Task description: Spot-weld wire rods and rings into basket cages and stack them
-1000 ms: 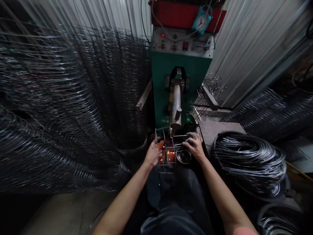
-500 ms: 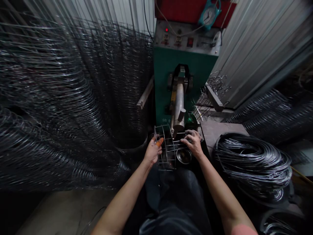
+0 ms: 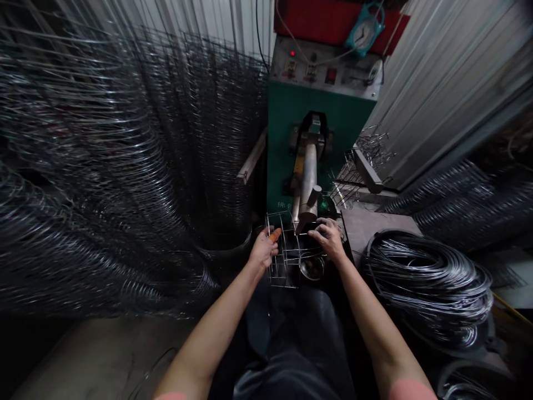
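Note:
My left hand is closed around the left side of a small metal wire frame, with orange wrapping on one finger. At the frame's right side, my right hand pinches the end of a thin wire that runs across to it. The frame sits just under the tip of the machine's thick metal arm, above my lap. Whether the tip touches the wire, I cannot tell. Below the right hand is a round metal bowl with small bits inside, too dark to make out.
A green machine with a lit red lamp stands ahead, and a blue clock hangs on it. Tall stacks of wire rings crowd the left. To the right are a board, a wire coil and wire pieces.
The view has shifted slightly, so the machine appears a little further right. The wire frame has tilted a little in my hands. Both hands keep their holds.

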`<state>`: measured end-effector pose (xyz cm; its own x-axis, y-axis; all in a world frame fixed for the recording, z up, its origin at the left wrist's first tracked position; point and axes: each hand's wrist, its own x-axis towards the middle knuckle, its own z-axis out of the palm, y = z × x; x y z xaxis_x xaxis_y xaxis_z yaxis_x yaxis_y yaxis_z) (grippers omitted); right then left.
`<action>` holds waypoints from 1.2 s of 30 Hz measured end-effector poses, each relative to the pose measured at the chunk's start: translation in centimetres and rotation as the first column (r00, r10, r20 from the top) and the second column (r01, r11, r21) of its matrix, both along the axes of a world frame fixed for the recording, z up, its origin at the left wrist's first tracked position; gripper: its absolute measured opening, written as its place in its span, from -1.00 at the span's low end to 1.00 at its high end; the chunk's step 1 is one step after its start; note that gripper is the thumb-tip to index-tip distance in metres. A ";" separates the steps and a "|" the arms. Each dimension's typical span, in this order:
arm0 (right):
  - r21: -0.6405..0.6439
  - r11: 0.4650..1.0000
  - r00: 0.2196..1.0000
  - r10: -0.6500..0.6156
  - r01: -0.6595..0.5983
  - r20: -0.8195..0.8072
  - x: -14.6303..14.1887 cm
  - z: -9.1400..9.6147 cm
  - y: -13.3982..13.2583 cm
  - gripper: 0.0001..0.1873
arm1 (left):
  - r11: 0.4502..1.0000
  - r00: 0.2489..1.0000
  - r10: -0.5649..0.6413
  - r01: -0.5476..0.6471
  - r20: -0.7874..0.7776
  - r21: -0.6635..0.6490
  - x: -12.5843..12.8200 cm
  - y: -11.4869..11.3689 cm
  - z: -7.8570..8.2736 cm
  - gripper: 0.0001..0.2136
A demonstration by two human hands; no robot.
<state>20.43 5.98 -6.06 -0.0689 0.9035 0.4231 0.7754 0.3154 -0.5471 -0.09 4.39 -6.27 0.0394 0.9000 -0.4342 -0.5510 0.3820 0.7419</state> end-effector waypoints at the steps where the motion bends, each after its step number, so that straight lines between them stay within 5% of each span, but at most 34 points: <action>1: -0.001 1.000 1.000 -0.003 0.003 -0.002 0.0 -0.1 0.1 -0.70 | 1.000 1.000 -0.002 0.002 -0.004 0.000 0.0 0.1 0.0 -0.53; 22: -0.039 0.999 1.000 0.003 -0.002 0.030 0.7 0.5 -0.7 -0.70 | 0.996 0.994 -0.080 0.078 0.069 0.037 -0.9 0.5 -1.3 -0.50; 26: -0.107 0.994 0.999 0.037 -0.035 0.014 4.7 0.6 -3.1 -0.52 | 0.986 0.979 -0.164 0.160 0.122 0.038 -3.3 -1.3 -2.5 -0.57; 30: -0.251 0.962 0.992 0.096 -0.113 -0.078 7.5 0.9 -7.5 -0.65 | 0.969 0.956 -0.248 0.247 0.156 0.027 -6.9 -4.1 -5.3 -0.63; 33: -0.187 0.967 0.984 0.166 -0.175 -0.064 5.5 2.4 -10.2 -0.65 | 0.960 0.960 -0.281 0.281 -0.005 0.001 -9.3 -5.2 -6.4 -0.56; 36: -0.050 0.968 0.969 0.247 -0.246 0.012 0.9 4.7 -11.2 -0.64 | 0.980 0.860 -0.092 0.169 -0.502 0.109 -10.4 -5.7 -4.1 -0.42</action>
<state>21.37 -5.21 -1.33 -0.2996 0.8766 0.3766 0.6868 0.4721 -0.5527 -10.47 -1.32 -10.35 -0.0236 0.9553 -0.2946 -0.0519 0.2931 0.9547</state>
